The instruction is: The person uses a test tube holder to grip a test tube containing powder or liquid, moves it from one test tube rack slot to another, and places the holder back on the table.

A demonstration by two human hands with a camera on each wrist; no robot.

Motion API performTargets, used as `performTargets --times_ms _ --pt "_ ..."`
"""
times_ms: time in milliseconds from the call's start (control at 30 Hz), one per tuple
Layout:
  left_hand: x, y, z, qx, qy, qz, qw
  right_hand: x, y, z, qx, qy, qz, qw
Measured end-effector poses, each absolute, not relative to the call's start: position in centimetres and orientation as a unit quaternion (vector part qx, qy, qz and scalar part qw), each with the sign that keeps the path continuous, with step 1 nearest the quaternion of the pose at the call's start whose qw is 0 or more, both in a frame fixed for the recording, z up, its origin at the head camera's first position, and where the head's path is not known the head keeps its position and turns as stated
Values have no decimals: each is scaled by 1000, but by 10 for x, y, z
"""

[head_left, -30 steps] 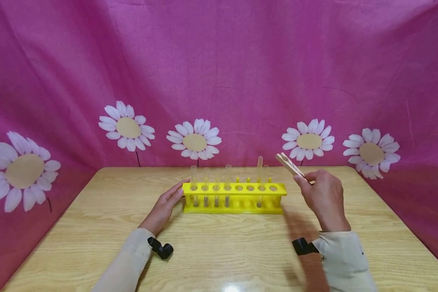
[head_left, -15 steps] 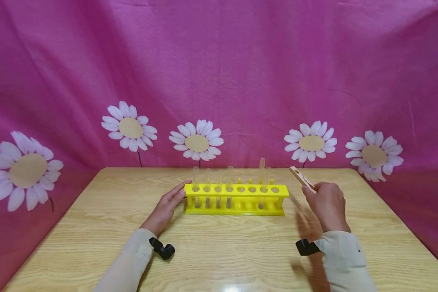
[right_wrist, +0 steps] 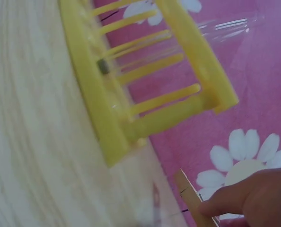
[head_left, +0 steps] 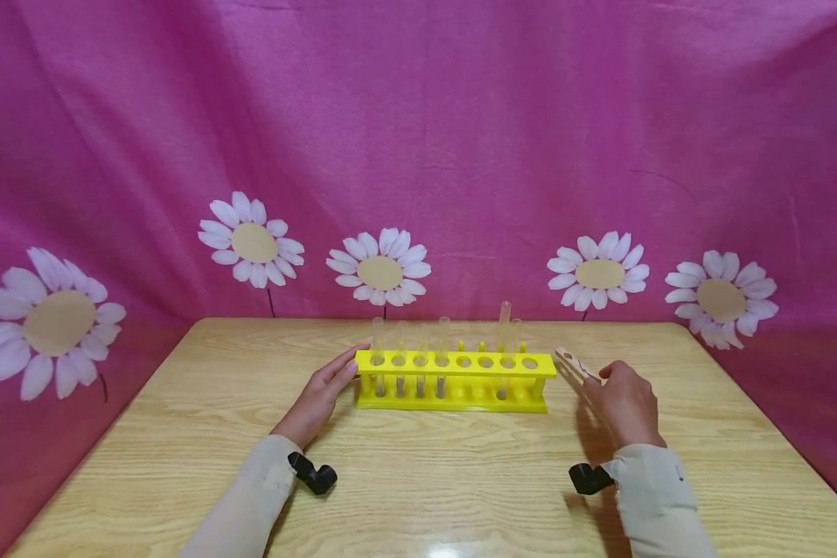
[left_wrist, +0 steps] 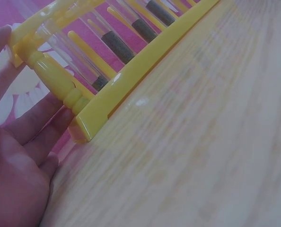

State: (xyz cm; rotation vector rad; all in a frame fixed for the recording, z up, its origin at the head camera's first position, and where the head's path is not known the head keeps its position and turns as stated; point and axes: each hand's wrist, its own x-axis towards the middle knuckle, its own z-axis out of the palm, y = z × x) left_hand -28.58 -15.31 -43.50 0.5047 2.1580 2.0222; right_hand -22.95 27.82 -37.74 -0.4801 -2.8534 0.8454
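A yellow test tube rack (head_left: 421,373) stands on the table, with several clear test tubes (head_left: 378,335) in its left holes. Dark material (left_wrist: 118,46) lies in the bottoms of these tubes. Toward the right end another tube leans in its hole, and a taller one (head_left: 505,312) rises behind the top plate. My left hand (head_left: 317,399) holds the rack's left end, thumb at the top plate and fingers by the end post (left_wrist: 53,78). Beyond the right end, my right hand (head_left: 624,399) pinches a wooden test tube clamp (head_left: 573,362), apart from the rack.
Yellow pegs (head_left: 482,346) stick up along the rack's back. A wooden table (head_left: 418,473) lies under everything, and a pink curtain (head_left: 418,139) with large daisies hangs behind it. Black wrist cameras (head_left: 312,473) sit at both sleeves.
My right hand has lowered the clamp and moved it slightly right, down beside the rack's right end. My left hand keeps its hold on the rack.
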Motion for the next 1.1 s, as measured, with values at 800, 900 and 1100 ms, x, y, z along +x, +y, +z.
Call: performTargets --times_ms 800,900,1100 --pt "-286 -150 -435 160 719 672 75 -234 288 -395 -195 -946 257 14" --pt "-286 -150 -435 164 715 676 74 -234 288 -394 -195 -947 255 5" --pt "-287 -150 -431 164 720 671 64 -236 288 -391 -190 -951 243 -7"
